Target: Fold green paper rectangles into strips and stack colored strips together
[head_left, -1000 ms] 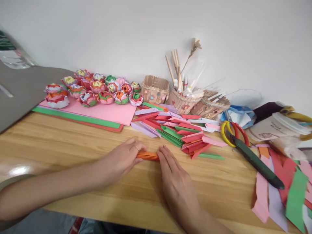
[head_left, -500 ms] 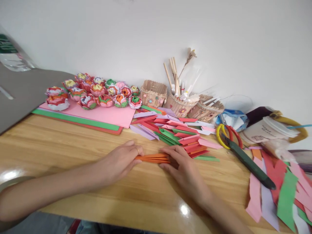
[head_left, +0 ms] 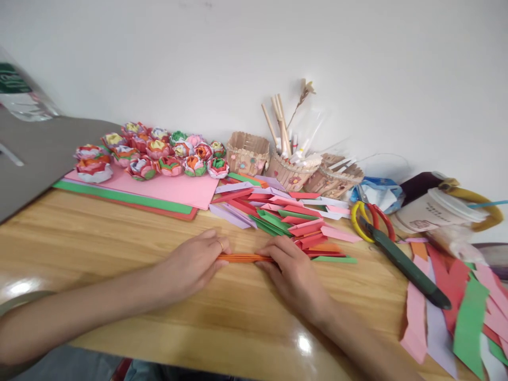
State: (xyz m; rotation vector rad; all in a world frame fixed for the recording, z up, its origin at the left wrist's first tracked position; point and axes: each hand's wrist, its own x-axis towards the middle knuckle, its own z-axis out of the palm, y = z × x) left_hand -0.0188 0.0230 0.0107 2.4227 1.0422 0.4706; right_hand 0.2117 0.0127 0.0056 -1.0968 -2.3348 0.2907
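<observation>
A narrow stack of folded orange paper strips (head_left: 243, 258) stretches between my two hands, just above or on the wooden table. My left hand (head_left: 194, 260) pinches its left end, a ring on one finger. The right end is between the thumb and fingers of my right hand (head_left: 291, 270), which hides that end. Right behind the hands lies a pile of folded paper pieces (head_left: 273, 219) in red, green, pink, lilac and orange.
Several folded paper flowers (head_left: 159, 150) sit on coloured paper sheets (head_left: 186, 191) at back left. Decorated wooden-stick baskets (head_left: 248, 151) line the wall. Scissors (head_left: 369, 219), a dark green cutter (head_left: 410, 270), a white tub (head_left: 438, 211) and loose paper strips (head_left: 470, 323) occupy the right.
My right hand has closed in on the orange strips, moving slightly left. The strips, fanned apart before, now lie pressed together in a thinner stack.
</observation>
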